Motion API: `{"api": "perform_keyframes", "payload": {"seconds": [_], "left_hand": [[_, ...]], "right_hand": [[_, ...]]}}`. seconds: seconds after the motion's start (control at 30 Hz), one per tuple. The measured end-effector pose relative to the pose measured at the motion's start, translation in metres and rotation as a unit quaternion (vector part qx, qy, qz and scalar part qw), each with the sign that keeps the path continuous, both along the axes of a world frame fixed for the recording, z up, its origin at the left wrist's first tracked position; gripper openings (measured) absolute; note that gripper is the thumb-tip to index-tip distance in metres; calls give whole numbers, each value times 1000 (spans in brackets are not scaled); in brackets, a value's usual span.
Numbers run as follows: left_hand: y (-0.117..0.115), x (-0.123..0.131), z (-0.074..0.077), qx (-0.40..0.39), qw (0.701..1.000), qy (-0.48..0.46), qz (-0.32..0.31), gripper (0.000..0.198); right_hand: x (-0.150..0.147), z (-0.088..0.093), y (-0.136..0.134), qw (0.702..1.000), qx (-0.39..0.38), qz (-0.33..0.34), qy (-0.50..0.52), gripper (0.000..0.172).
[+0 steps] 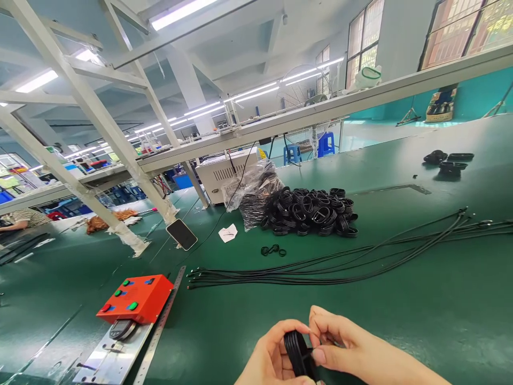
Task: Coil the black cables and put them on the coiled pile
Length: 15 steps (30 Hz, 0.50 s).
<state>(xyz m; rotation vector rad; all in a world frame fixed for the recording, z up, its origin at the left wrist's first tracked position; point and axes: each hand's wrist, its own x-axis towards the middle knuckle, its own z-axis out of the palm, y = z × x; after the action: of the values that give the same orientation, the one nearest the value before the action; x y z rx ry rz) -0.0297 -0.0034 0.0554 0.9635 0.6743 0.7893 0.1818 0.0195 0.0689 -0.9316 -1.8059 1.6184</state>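
My left grip (272, 355) and right grip (339, 339) are both pinched closed on a coil of black cable (298, 353), held just above the green table (420, 310), apparently to keep its loops snug. Longer cables (280, 277) lie beyond, laid side by side, seemingly to avoid tangling.

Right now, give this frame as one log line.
left hand: holds coiled black cable | right hand: pinches it | nearby: long black cables, black coil pile
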Motion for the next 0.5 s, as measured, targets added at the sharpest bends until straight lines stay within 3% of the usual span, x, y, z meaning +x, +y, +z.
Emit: {"api": "perform_keyframes", "payload": {"seconds": [0.23, 0.37, 0.43, 0.5], "left_hand": [[1, 0, -2, -11, 999, -38, -20, 59], [2, -4, -2, -15, 997, -74, -25, 61], [2, -7, -4, -24, 996, -88, -24, 63], [3, -9, -8, -31, 995, -91, -38, 65]], "right_hand": [[-8, -4, -2, 997, -2, -11, 71, 26], [-8, -6, -10, 994, 68, -65, 49, 11], [-6, -6, -13, 993, 108, -38, 38, 5], [-4, -6, -14, 987, 162, -1, -2, 11]]}}
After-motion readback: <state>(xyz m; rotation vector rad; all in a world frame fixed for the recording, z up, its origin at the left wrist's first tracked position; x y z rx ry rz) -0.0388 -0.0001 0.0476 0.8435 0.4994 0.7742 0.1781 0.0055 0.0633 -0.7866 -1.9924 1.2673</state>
